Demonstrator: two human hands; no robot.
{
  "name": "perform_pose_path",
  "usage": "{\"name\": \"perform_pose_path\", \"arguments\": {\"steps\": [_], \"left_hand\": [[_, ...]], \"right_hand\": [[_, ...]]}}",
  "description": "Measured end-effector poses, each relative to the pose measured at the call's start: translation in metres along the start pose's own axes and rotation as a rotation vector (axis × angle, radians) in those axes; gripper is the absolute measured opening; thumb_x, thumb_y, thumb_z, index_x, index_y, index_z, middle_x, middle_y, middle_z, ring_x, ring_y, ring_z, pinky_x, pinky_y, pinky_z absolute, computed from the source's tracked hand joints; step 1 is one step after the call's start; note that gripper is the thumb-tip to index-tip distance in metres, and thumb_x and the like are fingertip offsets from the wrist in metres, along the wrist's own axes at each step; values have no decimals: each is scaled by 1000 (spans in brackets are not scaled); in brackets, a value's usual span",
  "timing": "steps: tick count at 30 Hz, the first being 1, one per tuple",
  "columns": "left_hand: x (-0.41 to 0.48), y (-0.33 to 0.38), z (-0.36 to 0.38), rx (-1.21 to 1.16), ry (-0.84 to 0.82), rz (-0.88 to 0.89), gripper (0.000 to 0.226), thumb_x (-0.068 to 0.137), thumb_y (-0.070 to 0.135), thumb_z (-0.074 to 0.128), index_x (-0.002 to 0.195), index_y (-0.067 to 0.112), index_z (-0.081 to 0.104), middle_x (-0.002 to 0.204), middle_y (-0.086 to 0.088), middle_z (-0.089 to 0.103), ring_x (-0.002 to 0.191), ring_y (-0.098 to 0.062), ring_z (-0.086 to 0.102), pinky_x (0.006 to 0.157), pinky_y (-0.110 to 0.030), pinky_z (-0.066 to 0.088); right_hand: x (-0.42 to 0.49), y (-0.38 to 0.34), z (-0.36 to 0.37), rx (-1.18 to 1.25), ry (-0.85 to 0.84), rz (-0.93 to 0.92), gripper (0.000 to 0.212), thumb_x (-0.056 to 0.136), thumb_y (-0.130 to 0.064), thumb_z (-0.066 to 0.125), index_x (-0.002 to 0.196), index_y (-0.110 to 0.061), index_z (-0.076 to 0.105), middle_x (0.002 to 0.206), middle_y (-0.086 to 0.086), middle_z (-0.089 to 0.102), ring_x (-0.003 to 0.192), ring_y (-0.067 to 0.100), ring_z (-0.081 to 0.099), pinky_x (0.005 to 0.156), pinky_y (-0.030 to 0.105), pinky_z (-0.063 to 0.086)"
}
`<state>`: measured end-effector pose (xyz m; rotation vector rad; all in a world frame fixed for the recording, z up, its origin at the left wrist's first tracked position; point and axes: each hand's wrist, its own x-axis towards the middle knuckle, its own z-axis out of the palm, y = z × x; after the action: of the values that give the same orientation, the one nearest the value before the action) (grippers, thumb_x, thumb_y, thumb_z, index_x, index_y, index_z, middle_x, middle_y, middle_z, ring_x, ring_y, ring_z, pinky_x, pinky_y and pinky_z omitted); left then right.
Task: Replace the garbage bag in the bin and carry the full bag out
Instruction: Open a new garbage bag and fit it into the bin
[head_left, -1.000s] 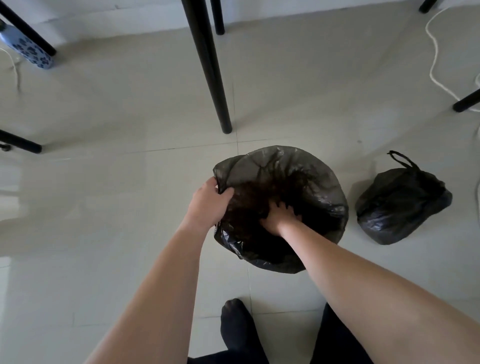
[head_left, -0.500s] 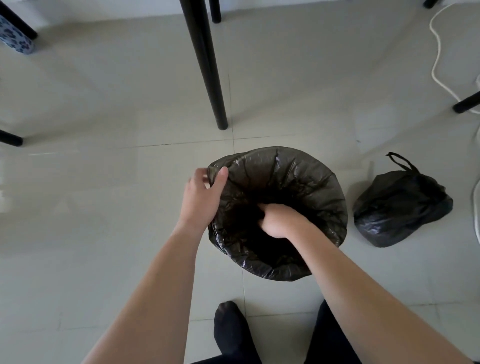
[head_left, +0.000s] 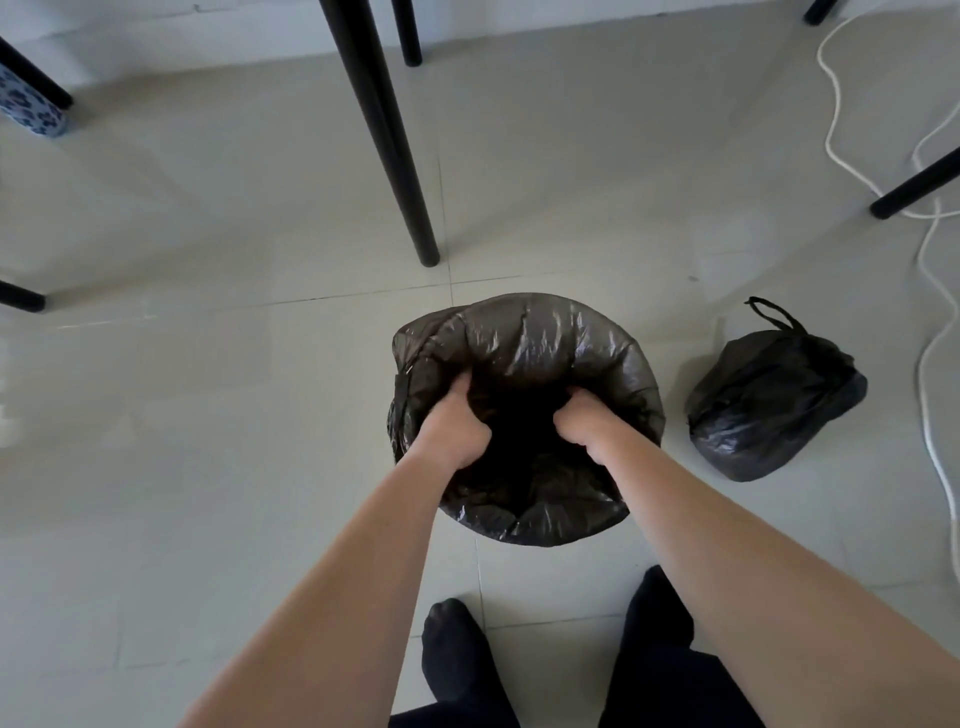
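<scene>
A round bin stands on the tiled floor in front of me, wholly wrapped in a fresh black garbage bag (head_left: 545, 343) that puffs up over its far rim. My left hand (head_left: 452, 423) reaches inside the bag's mouth on the left, fingers curled into the plastic. My right hand (head_left: 584, 423) does the same on the right side. The fingertips of both are hidden in the dark plastic. The full bag (head_left: 774, 405), black, tied, with a loop handle sticking up, lies on the floor to the right of the bin.
A black table leg (head_left: 387, 140) stands just beyond the bin, with more black legs at the left and right edges. A white cable (head_left: 930, 291) snakes along the floor at the right. My dark-socked feet (head_left: 457, 660) are just behind the bin.
My left hand left the bin's outer left rim and went inside the bag's mouth. My right hand rose from deep in the bag to its right side. The bag's far side now billows up.
</scene>
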<state>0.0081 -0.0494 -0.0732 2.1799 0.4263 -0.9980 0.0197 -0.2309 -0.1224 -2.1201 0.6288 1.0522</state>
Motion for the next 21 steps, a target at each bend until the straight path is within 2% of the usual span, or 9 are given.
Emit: {"name": "perform_pose_path", "arguments": {"steps": [3,6,8,10,12,13,15,17,21], "left_hand": [[0,6,-2,79,22,53,118,85,-3,60,165,49,-10,128,-16,68,111,-35,68,106,-44,53],[0,11,2,136,-45,28,126,85,5,72,164,43,-18,151,-17,56,126,-35,62,112,-41,48],[6,17,-4,288,-93,25,107,85,14,76,170,29,13,147,-13,60,132,-33,60,112,-40,48],[16,26,-10,456,-56,82,57,86,18,70,143,17,64,127,-11,73,119,-32,69,102,-41,57],[24,38,-9,433,-55,174,30,90,14,61,114,17,79,104,-9,79,99,-30,76,92,-39,62],[29,44,-7,365,-87,223,32,95,13,59,118,20,79,105,-8,80,98,-27,77,94,-36,61],[43,50,-5,257,-152,296,48,103,13,55,146,31,63,131,-7,74,116,-24,71,107,-26,50],[58,44,-5,352,-156,323,67,106,13,50,161,48,34,155,-4,57,135,-25,59,114,-22,37],[84,23,-4,617,-180,260,93,101,12,54,159,65,5,165,-5,44,142,-29,52,120,-32,37]], "right_hand": [[-2,-4,6,-49,-77,-33,82,100,-22,64,166,-18,16,163,14,38,144,37,43,117,41,39],[0,-8,12,-203,-112,-60,96,95,-26,69,167,-13,7,155,18,47,133,37,53,109,42,47],[-4,-11,14,-402,-103,-100,77,98,-17,61,163,-4,21,139,20,60,115,35,62,96,39,54],[-9,-13,19,-596,-77,-155,62,97,-11,56,155,1,37,135,19,64,114,36,66,92,37,56],[-11,-8,29,-732,-99,-163,62,97,-12,54,154,2,37,142,20,60,125,38,62,99,40,53],[-12,-4,34,-789,-120,-135,67,98,-17,53,158,0,30,151,21,52,136,38,54,109,44,46],[-13,6,41,-901,-180,-48,80,101,-32,48,166,-8,9,170,19,24,156,37,25,125,51,20],[-14,13,43,-1003,-265,21,83,104,-47,37,167,-14,-5,175,14,4,162,33,3,128,50,2],[-12,16,44,-1063,-322,74,77,106,-50,31,167,-13,3,176,13,3,162,32,0,128,47,0]]}}
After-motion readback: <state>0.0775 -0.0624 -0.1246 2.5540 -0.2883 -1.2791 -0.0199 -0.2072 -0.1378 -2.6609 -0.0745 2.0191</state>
